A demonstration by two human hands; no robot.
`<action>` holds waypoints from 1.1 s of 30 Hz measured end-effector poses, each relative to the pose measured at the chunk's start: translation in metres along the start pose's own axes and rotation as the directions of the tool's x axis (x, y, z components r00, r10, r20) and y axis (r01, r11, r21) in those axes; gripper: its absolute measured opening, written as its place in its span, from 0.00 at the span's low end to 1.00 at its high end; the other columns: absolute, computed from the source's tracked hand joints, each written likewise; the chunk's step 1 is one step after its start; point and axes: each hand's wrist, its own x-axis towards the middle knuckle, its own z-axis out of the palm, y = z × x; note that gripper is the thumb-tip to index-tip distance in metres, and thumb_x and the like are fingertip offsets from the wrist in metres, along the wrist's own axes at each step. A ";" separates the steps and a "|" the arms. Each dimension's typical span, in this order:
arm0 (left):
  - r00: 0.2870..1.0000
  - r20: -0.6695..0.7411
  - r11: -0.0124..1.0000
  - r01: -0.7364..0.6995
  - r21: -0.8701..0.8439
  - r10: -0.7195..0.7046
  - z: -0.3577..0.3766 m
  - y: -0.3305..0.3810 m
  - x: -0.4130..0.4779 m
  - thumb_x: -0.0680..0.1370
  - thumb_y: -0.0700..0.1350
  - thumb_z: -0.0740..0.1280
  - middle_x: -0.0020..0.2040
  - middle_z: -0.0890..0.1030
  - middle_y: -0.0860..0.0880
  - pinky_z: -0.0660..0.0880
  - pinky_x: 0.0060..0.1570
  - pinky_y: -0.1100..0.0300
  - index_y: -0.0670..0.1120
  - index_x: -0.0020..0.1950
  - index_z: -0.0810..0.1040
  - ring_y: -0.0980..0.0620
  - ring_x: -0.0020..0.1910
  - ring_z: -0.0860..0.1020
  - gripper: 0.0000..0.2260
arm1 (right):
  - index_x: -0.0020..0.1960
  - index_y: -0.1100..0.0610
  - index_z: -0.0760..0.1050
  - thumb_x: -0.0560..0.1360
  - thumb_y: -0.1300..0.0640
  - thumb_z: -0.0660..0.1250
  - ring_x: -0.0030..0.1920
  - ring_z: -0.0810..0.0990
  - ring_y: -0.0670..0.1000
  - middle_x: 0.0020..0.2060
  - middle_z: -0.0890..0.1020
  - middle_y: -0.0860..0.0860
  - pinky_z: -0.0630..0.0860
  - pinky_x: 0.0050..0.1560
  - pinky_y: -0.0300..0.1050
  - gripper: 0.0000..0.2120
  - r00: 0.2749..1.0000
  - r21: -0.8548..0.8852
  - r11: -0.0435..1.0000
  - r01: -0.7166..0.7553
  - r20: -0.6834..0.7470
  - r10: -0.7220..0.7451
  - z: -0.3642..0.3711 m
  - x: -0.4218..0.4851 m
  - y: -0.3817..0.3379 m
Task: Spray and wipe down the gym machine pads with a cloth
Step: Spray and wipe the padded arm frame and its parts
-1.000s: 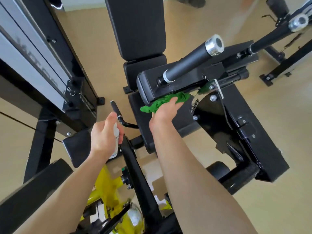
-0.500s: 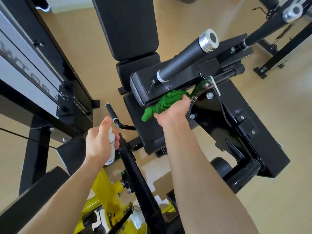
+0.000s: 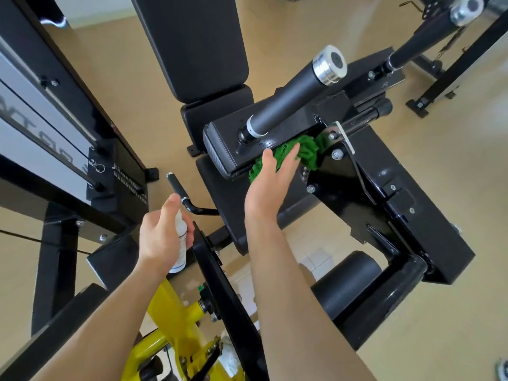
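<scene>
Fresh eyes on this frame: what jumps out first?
The bright green cloth at centre, pressed by the flat right hand against the side of a black machine arm. Lower and to the left, the left hand grips a white spray bottle. A yellow frame shows near the bottom edge, between the forearms.

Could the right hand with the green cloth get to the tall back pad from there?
Probably, but not straight. The right hand presses the green cloth against the lever arm, which sits between it and the back pad; it would need to go over.
</scene>
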 end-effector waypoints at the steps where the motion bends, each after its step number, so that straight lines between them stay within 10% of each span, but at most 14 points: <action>1: 1.000 0.001 1.000 0.000 0.012 0.000 0.001 0.000 0.001 0.87 0.56 0.54 0.26 0.76 0.42 0.71 0.38 0.55 0.32 0.31 0.74 0.55 0.24 0.72 0.34 | 0.82 0.42 0.48 0.84 0.51 0.57 0.81 0.48 0.47 0.82 0.49 0.45 0.49 0.77 0.49 0.30 0.999 -0.029 0.999 0.032 0.024 -0.032 -0.001 0.003 0.004; 9: 0.999 0.021 0.999 0.041 -0.019 -0.040 0.005 -0.002 0.010 0.77 0.63 0.54 0.24 0.75 0.44 0.74 0.41 0.52 0.34 0.30 0.74 0.49 0.27 0.75 0.33 | 0.82 0.53 0.53 0.83 0.64 0.56 0.79 0.56 0.52 0.80 0.60 0.54 0.42 0.61 0.16 0.30 0.958 -0.290 0.927 0.239 -0.083 -0.273 -0.002 0.018 0.022; 19: 1.000 0.012 1.000 0.028 -0.003 -0.028 0.007 -0.009 0.010 0.83 0.60 0.54 0.26 0.76 0.43 0.73 0.40 0.54 0.35 0.30 0.74 0.54 0.25 0.74 0.34 | 0.80 0.34 0.49 0.85 0.57 0.51 0.54 0.70 0.48 0.75 0.61 0.53 0.62 0.57 0.45 0.29 0.993 0.016 0.999 -0.052 -0.102 0.053 0.010 0.030 -0.001; 33: 0.998 0.007 0.998 0.056 -0.016 -0.056 0.002 -0.014 0.005 0.79 0.63 0.53 0.26 0.77 0.43 0.73 0.40 0.54 0.35 0.31 0.75 0.51 0.27 0.74 0.34 | 0.79 0.33 0.53 0.85 0.54 0.50 0.67 0.72 0.53 0.73 0.65 0.50 0.67 0.66 0.52 0.26 0.996 0.152 0.986 -0.063 -0.059 0.073 0.015 0.026 0.009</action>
